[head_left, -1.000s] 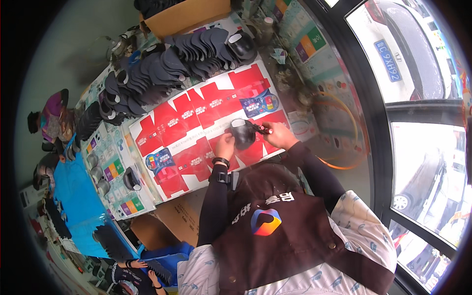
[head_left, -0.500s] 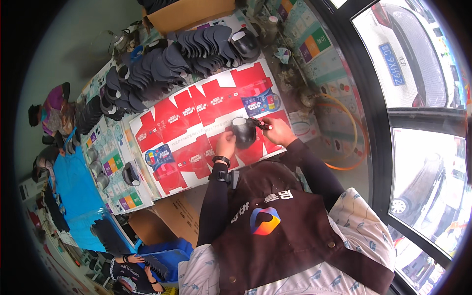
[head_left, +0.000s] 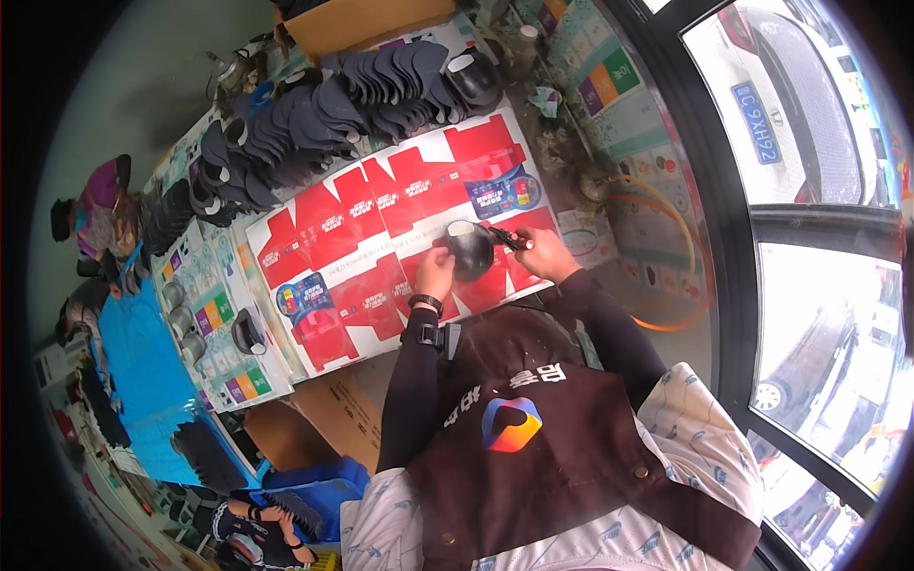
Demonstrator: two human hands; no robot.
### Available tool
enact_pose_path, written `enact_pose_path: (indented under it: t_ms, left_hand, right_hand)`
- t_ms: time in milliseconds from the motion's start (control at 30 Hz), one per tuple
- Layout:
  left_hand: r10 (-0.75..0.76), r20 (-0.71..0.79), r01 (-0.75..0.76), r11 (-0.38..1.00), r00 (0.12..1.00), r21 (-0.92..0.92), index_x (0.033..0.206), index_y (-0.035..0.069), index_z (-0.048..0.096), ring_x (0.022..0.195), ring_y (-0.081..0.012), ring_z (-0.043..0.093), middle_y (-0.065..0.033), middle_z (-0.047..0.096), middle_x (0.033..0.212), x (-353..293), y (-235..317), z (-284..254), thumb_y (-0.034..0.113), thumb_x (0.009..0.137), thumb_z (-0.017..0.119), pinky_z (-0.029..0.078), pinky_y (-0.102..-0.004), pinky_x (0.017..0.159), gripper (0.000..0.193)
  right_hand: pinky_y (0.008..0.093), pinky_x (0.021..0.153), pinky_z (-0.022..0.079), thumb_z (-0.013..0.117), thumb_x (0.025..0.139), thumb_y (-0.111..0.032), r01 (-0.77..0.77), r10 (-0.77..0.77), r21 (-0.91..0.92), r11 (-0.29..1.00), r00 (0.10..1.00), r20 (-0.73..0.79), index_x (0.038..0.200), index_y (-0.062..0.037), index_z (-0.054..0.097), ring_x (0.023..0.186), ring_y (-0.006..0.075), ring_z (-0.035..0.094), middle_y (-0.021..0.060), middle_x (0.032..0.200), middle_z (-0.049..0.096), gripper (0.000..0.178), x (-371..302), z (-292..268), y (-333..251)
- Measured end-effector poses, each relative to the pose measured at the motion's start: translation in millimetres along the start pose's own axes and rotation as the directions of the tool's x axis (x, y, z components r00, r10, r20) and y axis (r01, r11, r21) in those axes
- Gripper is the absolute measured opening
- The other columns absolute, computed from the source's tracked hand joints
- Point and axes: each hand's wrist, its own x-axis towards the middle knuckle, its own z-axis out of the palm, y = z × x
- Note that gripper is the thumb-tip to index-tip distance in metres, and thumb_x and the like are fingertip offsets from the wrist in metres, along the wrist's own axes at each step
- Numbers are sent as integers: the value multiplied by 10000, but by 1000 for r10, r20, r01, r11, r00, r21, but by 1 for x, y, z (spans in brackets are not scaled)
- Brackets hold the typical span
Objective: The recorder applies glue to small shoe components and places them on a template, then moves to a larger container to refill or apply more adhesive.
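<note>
A smooth black rounded shell (head_left: 473, 257) with a whitish patch at its far end is tilted up over the red-and-white printed sheet (head_left: 357, 214). My left hand (head_left: 434, 273) pinches the shell's left edge, thumb and fingers closed on it. At the shell's right side, my right hand (head_left: 549, 256) is wrapped round a slim black handheld tool (head_left: 509, 238) with red marks. The tool points left, its tip close to the shell's far right edge; whether it touches cannot be made out.
Long rows of nested dark curved pieces (head_left: 305, 124) line the table's far side, beside a similar black shell (head_left: 473, 81). An open carton (head_left: 371, 27) stands behind. An orange hose (head_left: 693, 257) loops at right. People work by a blue-covered table (head_left: 143, 352) at left.
The view has shifted a little. The shell and both hands keep nearly the same pose, with the shell turned slightly. At lower left, another person's hands have moved.
</note>
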Motion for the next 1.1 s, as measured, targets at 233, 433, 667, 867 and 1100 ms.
enact_pose_path:
  t_ms: [233, 433, 667, 867, 1100]
  left_hand:
    - [26, -18, -26, 1000, 999, 7, 1205, -12, 636, 852, -197, 703, -142, 733, 1008, 2, -8, 0, 215, 925, 677, 549, -321, 765, 362]
    - [15, -2, -15, 1000, 1000, 18, 1199, -14, 638, 844, -200, 704, -140, 731, 1012, 4, -13, 2, 214, 925, 681, 550, -322, 756, 359]
    - [21, 0, -21, 1000, 1000, 17, 1212, -28, 620, 820, -164, 693, -136, 728, 1004, 4, -24, 5, 183, 933, 677, 543, -300, 715, 354]
    - [6, 5, -6, 998, 1000, -59, 1218, -22, 617, 795, -153, 683, -130, 724, 1017, 1, -29, 5, 177, 940, 673, 539, -293, 689, 346]
    - [-14, 20, 15, 998, 1000, -62, 1208, -7, 624, 834, -158, 682, -113, 717, 1017, -1, -20, 2, 177, 941, 677, 548, -293, 707, 329]
  right_hand:
    - [520, 828, 489, 562, 849, -218, 1, 0, -21, 1000, 1000, 27, 1044, -22, 689, 963, 472, 619, 283, 941, 661, 305, -8, 4, 0]
    - [511, 805, 489, 623, 845, -270, 3, 1, -32, 999, 991, 134, 1039, -25, 688, 946, 472, 616, 272, 927, 664, 319, -4, -5, -7]
    - [511, 795, 494, 629, 835, -248, 96, -96, 7, 995, 985, 144, 1030, -34, 693, 914, 475, 620, 271, 928, 664, 296, -1, 2, -9]
    - [479, 802, 511, 647, 848, -292, 70, -77, 111, 991, 995, 64, 1082, -31, 692, 924, 450, 636, 250, 948, 679, 354, -10, 7, -15]
    - [371, 772, 495, 685, 809, -169, -38, 26, 80, 996, 990, 142, 1156, 0, 659, 825, 270, 661, 158, 884, 693, 387, -19, 24, 7]
